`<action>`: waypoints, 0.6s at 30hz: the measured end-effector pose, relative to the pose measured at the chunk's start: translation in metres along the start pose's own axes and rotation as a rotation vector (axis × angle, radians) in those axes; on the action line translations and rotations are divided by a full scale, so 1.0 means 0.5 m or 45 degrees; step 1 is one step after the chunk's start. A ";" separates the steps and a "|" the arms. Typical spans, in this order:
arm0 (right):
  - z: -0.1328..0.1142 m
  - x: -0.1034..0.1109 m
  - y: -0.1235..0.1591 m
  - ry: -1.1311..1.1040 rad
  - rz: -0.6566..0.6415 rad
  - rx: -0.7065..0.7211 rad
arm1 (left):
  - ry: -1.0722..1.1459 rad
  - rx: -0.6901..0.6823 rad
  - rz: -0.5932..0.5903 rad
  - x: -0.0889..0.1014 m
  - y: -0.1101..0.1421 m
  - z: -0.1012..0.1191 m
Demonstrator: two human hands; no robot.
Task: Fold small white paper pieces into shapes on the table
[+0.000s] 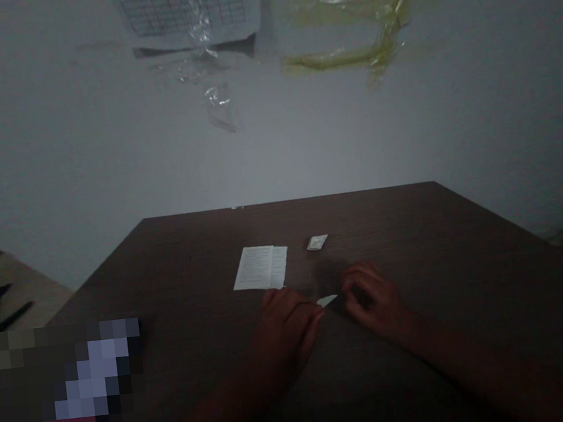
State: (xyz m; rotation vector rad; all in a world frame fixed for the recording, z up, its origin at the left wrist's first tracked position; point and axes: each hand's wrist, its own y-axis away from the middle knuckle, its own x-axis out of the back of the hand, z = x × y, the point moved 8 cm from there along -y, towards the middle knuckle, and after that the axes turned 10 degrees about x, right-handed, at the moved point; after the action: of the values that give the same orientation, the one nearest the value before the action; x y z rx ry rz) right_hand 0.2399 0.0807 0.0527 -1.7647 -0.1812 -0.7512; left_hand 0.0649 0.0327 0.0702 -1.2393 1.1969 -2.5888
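Note:
My left hand (293, 318) is closed, its thumb and forefinger pinching a small white piece of paper (327, 301) that sticks out to the right in a point. My right hand (375, 298) is just to the right of that point, apart from it. Its fingers are curled in towards the thumb, and the dim light hides whether anything is between the tips. Beyond my left hand lies a folded printed sheet (254, 267). Past the gap between my hands a small whitish folded packet (317, 242) rests on the dark table.
The dark brown table (189, 247) meets a grey wall (354, 136) at its far edge. On the wall hang a gridded sheet (179, 7) and strips of yellowish tape (336, 61). A pixelated object (86, 386) is at the near left. Dark items (0, 311) lie beyond the left edge.

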 end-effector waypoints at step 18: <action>-0.048 -0.008 -0.010 -0.100 -0.005 0.101 | 0.025 -0.025 -0.062 -0.021 0.011 0.025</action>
State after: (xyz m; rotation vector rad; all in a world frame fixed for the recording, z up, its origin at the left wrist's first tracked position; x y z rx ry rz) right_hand 0.2250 0.0614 0.0580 -1.7195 -0.2641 -0.6692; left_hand 0.0791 0.0244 0.0644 -1.2651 1.2132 -2.6359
